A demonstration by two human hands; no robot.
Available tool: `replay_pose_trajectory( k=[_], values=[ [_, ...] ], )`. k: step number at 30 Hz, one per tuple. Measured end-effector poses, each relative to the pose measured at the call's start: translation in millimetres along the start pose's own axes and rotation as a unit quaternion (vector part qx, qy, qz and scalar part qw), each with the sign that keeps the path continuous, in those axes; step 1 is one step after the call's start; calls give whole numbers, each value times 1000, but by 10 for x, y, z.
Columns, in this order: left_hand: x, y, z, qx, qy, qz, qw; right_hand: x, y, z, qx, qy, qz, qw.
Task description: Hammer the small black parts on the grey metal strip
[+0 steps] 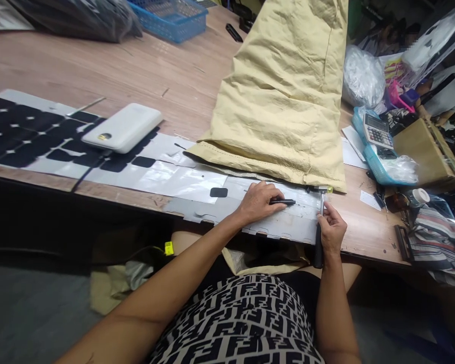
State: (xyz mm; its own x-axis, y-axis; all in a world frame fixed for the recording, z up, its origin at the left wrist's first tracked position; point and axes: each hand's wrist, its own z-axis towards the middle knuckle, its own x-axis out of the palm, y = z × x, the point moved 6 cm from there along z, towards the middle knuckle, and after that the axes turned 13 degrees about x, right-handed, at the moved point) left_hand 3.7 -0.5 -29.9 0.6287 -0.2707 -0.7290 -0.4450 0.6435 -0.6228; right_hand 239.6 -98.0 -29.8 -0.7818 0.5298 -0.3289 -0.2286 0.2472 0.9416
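My left hand [260,201] is closed around a slim black pen-like tool [287,201], whose end points right; I cannot tell its exact kind. It rests low over a light grey sheet [231,205] with slots along its near edge. In my right hand [331,230] is a small hammer [318,247], gripped by its shaft. The hammer has a black handle, a metal head and a yellow face, and its head lies at the edge of the beige fabric [280,111]. That fabric spreads away over the table, its near hem beside both hands.
A white power bank [132,126] with a cable sits on dark solar cells [18,131] at the left. A blue basket [174,20] stands at the back. Rightward are a calculator [378,130] in a blue tray, a cardboard box [430,151] and striped cloth [438,232].
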Motion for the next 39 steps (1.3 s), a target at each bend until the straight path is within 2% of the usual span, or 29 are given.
replay_pose_trajectory(
  k=[7,15,20,23,25,27,30,34,39],
  values=[
    [15,-63,-58,36,19,-25,999,-11,-14,-5,-2,-3,-2,1000],
    [196,-589,-512,153,95,-56,982,-7,3,-31,-1,-1,-13,1000],
    [237,-729,-655,180,107,-26,978,2,13,-38,0,1,-8,1000],
    [164,-654,-525,150,62,-55,985,-3,9,-35,-1,2,-3,1000],
    [86,-535,-348,107,16,-55,993,-10,5,-29,-1,2,-3,1000],
    [34,-395,-127,54,-7,-22,998,-16,1,-22,-4,1,-9,1000],
    [26,-228,216,-9,24,70,997,-23,-11,-15,-7,-3,-10,1000],
    [20,-182,557,-29,62,149,986,-28,-32,-20,-8,-7,16,1000],
    [-168,-175,805,-31,-11,167,985,-33,-33,-35,-1,-5,28,1000]
  ],
)
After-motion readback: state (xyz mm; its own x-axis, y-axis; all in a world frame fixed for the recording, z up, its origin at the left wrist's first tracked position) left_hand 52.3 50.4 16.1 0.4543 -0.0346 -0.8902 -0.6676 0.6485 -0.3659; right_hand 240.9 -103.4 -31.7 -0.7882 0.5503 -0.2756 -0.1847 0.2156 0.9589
